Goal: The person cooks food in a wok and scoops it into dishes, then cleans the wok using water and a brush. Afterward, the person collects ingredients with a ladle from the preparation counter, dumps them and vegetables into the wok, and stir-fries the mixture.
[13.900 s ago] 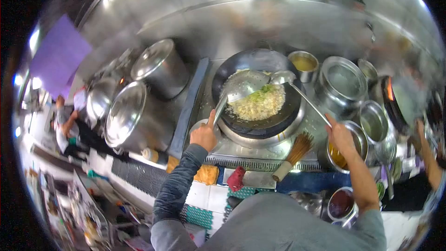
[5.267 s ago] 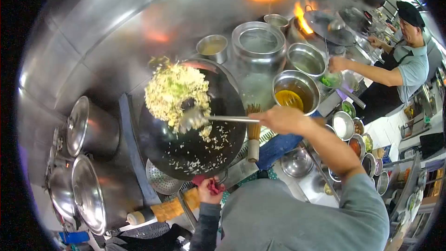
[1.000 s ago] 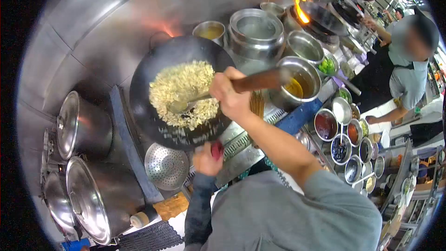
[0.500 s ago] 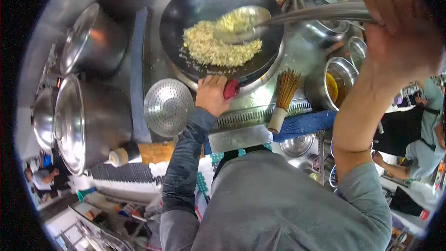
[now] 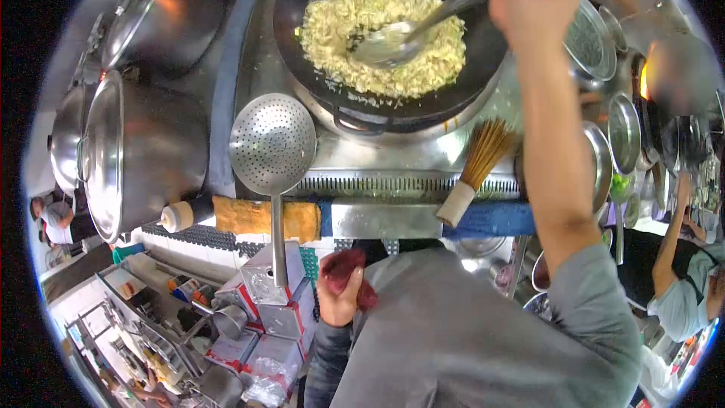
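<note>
A black wok point(image 5: 487, 49) sits on the burner with a ring of yellowish fried rice point(image 5: 332, 26) in it. My right hand point(image 5: 538, 4), slightly blurred, is closed around the handle of a metal ladle point(image 5: 389, 45). The ladle's bowl rests in the middle of the rice. Down near my apron, my left hand point(image 5: 337, 298) grips a folded dark red cloth point(image 5: 346, 268), away from the wok. The wok's loop handle point(image 5: 362, 127) shows at its near rim.
A perforated skimmer point(image 5: 272, 143) lies left of the wok, its handle over the counter edge. A bamboo brush point(image 5: 483, 162) is at the right. Large lidded pots point(image 5: 162, 151) stand on the left. Another person point(image 5: 691, 276) works at far right; flame burns nearby.
My left hand has left the wok's near rim with the red cloth and come down to my body. The ladle has shifted in the rice, now spread into a ring. The view has moved.
</note>
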Action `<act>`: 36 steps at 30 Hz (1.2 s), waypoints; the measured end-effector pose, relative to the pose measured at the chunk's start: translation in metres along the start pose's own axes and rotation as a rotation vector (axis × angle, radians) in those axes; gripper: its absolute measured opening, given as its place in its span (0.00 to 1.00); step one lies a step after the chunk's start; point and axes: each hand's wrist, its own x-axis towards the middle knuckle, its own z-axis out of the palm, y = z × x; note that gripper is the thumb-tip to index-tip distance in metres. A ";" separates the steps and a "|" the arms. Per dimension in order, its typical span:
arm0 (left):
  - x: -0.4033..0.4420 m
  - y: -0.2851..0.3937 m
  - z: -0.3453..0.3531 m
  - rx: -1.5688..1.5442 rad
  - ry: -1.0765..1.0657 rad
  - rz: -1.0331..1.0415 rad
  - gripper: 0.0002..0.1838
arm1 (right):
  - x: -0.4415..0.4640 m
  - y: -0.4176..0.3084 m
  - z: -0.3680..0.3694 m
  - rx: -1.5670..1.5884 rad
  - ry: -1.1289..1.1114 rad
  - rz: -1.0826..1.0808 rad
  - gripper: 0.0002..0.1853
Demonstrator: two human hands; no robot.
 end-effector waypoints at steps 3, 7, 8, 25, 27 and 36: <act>0.028 0.025 0.019 0.115 -0.046 0.107 0.13 | 0.013 -0.008 -0.002 0.171 -0.150 0.015 0.09; 0.106 0.068 0.051 0.570 0.000 0.822 0.16 | -0.009 0.030 0.017 0.134 -0.004 0.125 0.12; 0.127 0.081 0.058 0.699 0.014 1.045 0.18 | 0.003 0.006 0.022 -0.026 -0.026 0.101 0.12; 0.048 0.177 0.055 0.674 -0.313 1.258 0.15 | -0.036 -0.174 0.018 0.093 -0.183 0.033 0.12; 0.092 0.133 0.071 0.709 -0.297 1.154 0.13 | -0.065 -0.132 0.031 -0.161 0.015 -0.078 0.14; 0.035 0.124 0.012 0.810 -0.335 1.093 0.13 | -0.085 -0.185 0.024 -0.028 0.084 0.048 0.16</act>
